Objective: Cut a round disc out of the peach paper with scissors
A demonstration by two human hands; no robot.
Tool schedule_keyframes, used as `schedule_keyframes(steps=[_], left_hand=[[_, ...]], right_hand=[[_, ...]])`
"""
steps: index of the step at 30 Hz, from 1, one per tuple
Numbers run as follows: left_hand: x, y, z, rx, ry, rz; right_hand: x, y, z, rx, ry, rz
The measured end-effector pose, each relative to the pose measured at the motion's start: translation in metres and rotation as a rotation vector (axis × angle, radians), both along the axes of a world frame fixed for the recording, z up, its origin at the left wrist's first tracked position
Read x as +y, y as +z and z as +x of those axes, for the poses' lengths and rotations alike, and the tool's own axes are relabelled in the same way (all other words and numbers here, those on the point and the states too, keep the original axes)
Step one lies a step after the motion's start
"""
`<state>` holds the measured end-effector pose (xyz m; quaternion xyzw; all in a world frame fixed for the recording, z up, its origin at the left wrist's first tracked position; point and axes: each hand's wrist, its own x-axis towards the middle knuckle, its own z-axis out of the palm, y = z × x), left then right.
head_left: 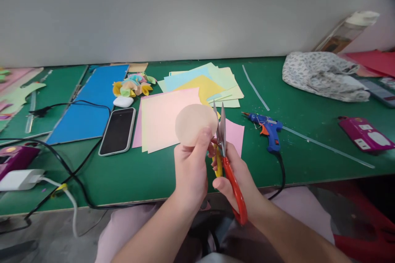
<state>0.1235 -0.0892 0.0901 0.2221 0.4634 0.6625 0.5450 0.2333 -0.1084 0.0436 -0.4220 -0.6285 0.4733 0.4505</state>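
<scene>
My left hand [193, 168] pinches a round cream paper disc [194, 123] between thumb and fingers, above the front of the table. Just to its right, my right hand [237, 172] holds scissors [236, 191] with red and yellow handles. Their blades point away from me, parted slightly, beside the disc's right edge. Beneath the disc lie pale pink and cream sheets [163, 123]. Behind them, green, blue and yellow sheets [210, 84] are fanned out. A pink sheet [235, 133] shows partly behind my right hand.
A blue glue gun [270, 129] with a cable lies right of my hands, near glue sticks [327, 148]. At left are a phone [117, 131], white case [123, 101], paper flowers [134, 85], blue board [89, 107] and black cables. Patterned cloth [324, 74] and a purple box [365, 133] sit right.
</scene>
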Motion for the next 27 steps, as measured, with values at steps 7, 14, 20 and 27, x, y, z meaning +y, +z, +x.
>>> schedule_keyframes(steps=[7,14,20,27], left_hand=[[-0.002,-0.001,0.006,-0.043,0.074,-0.073],[-0.003,0.004,0.009,-0.063,0.059,-0.114],[-0.004,0.005,0.011,-0.105,0.075,-0.119],[-0.006,0.004,0.009,-0.124,0.041,-0.134]], right_hand=[[0.001,0.001,-0.004,-0.026,-0.027,0.001],[0.0,-0.007,-0.006,-0.044,-0.071,0.065],[0.002,-0.013,-0.007,-0.008,-0.1,0.112],[0.002,0.002,-0.004,-0.067,-0.069,0.056]])
